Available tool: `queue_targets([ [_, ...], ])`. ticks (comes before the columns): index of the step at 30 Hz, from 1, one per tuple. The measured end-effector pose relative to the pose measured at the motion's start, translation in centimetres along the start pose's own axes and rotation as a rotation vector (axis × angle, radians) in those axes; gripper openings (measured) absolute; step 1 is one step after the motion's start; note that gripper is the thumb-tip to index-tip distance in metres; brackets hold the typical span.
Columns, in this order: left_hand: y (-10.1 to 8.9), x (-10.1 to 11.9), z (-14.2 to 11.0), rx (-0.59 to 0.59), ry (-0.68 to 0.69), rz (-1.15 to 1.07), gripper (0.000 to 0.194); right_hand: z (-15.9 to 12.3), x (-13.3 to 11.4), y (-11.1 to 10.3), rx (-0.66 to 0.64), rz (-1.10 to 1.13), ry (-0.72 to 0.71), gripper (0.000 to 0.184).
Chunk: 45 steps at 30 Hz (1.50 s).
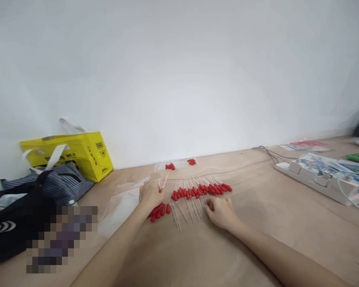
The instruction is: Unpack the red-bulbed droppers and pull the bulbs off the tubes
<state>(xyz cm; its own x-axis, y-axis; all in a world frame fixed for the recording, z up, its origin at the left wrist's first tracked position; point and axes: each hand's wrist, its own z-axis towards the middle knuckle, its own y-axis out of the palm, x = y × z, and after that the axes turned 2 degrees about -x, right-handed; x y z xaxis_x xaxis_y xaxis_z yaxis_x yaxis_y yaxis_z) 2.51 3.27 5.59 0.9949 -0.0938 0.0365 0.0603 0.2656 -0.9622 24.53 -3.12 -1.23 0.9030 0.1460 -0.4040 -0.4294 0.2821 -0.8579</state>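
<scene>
On the near part of the brown worktop (197,259), thin clear stems (193,211) lie side by side, pointing toward the person. The right hand (221,211) is at the right end of them, with its fingers bent inward; I cannot tell if these fingers are clamped on a stem. To the left, loose red bulbs (163,209) lie just beside the left hand (151,195). This hand appears to be closed on a pale stick (165,180), which rises from its fingertips. A flat transparent bag (119,209) lies left of it. Between the hands and a little farther, a row of red-bulbed droppers (200,190) has its stems pointing away. Farther, two small red groups (170,166) lie near the white wall (179,79).
</scene>
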Motion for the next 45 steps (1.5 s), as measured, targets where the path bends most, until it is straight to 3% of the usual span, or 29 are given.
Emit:
queue_targets([
  [5,0.1,0.3,-3.6,0.074,0.158,-0.034,0.019,0.0,-0.5,0.3,-0.002,0.055,0.007,0.010],
  [8,1.4,0.5,-5.8,0.149,0.349,-0.054,0.021,0.2,-0.1,0.1,0.130,0.134,-0.052,0.012],
  [13,3.6,0.7,-7.4,0.384,0.574,0.005,0.023,0.1,-0.2,-0.3,0.372,0.185,-0.396,0.021],
  [18,4.7,1.1,-7.5,0.553,0.689,0.045,0.021,-0.4,-1.4,0.7,0.364,0.037,-0.702,0.019],
  [22,4.8,1.4,-7.5,0.601,0.729,-0.037,0.022,-0.4,-1.7,1.9,0.428,0.000,-0.806,0.013],
  [33,5.0,1.4,-7.6,0.642,0.783,-0.196,0.026,-0.7,-1.2,1.8,0.479,-0.035,-0.904,0.015],
  [41,5.1,1.2,-7.6,0.560,0.775,-0.246,0.027,-1.0,-1.5,1.4,0.469,-0.012,-0.864,0.015],
  [45,4.6,0.2,-7.7,0.568,0.724,-0.274,0.029,-1.0,-0.4,1.1,0.453,0.035,-0.777,0.019],
])
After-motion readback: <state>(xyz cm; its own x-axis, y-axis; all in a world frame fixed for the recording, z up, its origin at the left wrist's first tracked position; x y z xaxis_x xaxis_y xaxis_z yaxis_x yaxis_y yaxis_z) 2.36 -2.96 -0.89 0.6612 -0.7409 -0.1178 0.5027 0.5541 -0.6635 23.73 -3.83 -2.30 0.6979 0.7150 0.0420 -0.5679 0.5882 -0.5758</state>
